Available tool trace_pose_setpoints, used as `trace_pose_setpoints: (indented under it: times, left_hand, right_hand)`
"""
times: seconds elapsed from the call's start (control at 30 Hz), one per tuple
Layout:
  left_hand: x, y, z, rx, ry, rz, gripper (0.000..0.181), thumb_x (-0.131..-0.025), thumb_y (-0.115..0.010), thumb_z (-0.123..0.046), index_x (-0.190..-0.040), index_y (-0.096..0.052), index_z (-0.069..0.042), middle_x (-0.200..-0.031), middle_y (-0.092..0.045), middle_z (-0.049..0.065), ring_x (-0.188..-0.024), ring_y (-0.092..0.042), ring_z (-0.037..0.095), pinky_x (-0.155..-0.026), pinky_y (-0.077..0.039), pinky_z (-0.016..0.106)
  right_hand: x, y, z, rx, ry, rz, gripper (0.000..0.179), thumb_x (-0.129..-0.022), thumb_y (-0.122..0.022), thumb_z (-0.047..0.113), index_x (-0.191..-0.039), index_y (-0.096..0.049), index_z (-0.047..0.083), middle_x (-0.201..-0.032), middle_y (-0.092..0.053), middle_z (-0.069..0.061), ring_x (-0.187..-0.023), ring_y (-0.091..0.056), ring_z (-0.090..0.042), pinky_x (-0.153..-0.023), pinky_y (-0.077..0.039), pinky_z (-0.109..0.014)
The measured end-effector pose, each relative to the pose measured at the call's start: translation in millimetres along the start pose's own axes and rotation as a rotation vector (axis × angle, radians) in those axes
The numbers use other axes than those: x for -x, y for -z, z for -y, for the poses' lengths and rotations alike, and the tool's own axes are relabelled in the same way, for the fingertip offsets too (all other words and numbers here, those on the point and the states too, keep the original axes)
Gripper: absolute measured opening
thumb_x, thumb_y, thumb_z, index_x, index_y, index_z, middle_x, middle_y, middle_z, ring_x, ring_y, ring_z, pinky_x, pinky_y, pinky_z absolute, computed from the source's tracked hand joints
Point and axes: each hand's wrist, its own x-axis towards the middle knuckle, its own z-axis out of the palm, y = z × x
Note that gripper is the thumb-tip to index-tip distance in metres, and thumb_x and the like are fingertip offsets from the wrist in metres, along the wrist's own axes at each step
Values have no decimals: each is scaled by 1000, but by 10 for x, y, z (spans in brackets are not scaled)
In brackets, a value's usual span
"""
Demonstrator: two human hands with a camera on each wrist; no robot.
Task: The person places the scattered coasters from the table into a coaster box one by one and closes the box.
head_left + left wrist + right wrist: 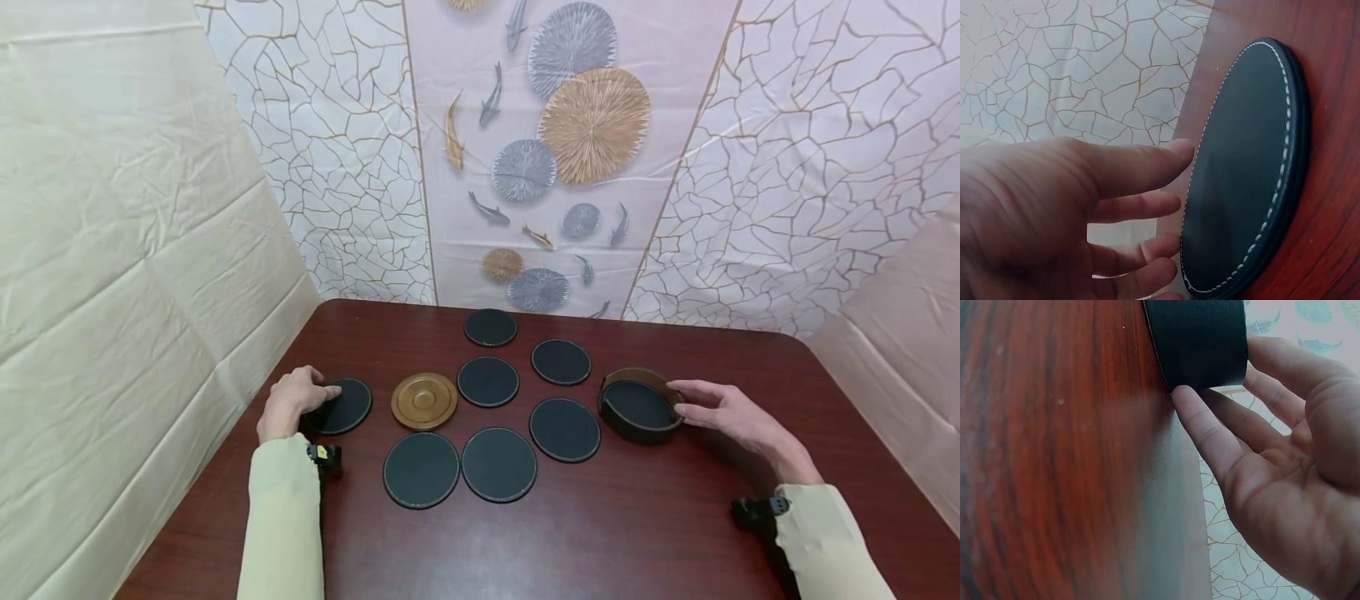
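At the left of the table, a round black coaster (347, 407) with white edge stitching lies flat; its edge looks layered in the left wrist view. My left hand (294, 398) is right at its left side, thumb (1175, 155) over the near rim and the other fingers loosely spread by the edge. On the right stands a round coaster holder (637, 429), black outside and brown inside, with a black coaster (639, 403) in it. My right hand (738, 417) rests its extended fingertips against the holder's outer wall, one low near the table (1054, 487).
A brown ridged disc (423, 402) lies right of the left coaster. Several more black coasters, such as one at the front (498, 465) and one at the back (490, 327), are spread over the middle. Patterned cloth (360, 150) hangs behind the table.
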Motion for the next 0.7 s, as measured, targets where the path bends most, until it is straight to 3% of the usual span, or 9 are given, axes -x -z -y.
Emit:
trace_pose_setpoints:
  times: [0.3,0.4,0.5,0.53,0.63,0.7]
  left_hand:
    - [18,-34,24,33,54,29,60,-90,-68,-44,-124,-48,1,-124,-51,27,-108,-48,42,-84,-46,49]
    - [18,-65,26,47,61,31,51,-88,-70,-44,-109,-53,-1,-109,-54,23,-101,-51,39,-77,-46,44]
    - [-3,-84,10,62,64,30,47,-88,-71,-44,-102,-57,-2,-108,-53,24,-104,-47,42,-78,-46,45]
    - [-11,-89,2,67,67,28,46,-88,-71,-44,-102,-58,-2,-110,-52,25,-106,-46,43,-80,-46,47]
    - [-29,-102,-21,66,67,33,57,-89,-69,-43,-123,-55,1,-128,-44,32,-119,-37,49,-92,-43,57]
    - [-37,-109,-27,61,65,36,61,-89,-69,-43,-127,-52,3,-130,-42,32,-120,-36,50,-94,-43,57]
  right_hand:
    - [-3,-14,15,-2,1,-9,60,-93,-68,29,-143,-46,4,-144,-46,-28,-100,-62,0,-81,-56,-23]
    - [5,-10,22,15,-3,-9,60,-93,-68,31,-143,-47,5,-145,-45,-28,-102,-60,3,-81,-56,-22]
    - [8,-6,18,17,1,-9,60,-93,-68,31,-143,-47,5,-145,-45,-28,-102,-59,4,-81,-56,-22]
    - [8,-5,15,17,5,-9,60,-93,-68,31,-143,-47,5,-145,-45,-28,-102,-59,4,-81,-56,-22]
    - [8,-5,10,13,12,-8,59,-93,-68,31,-143,-47,5,-145,-45,-28,-101,-59,5,-81,-56,-22]
    - [7,-5,13,14,15,-8,59,-93,-68,31,-143,-48,5,-145,-45,-28,-101,-59,6,-80,-56,-22]
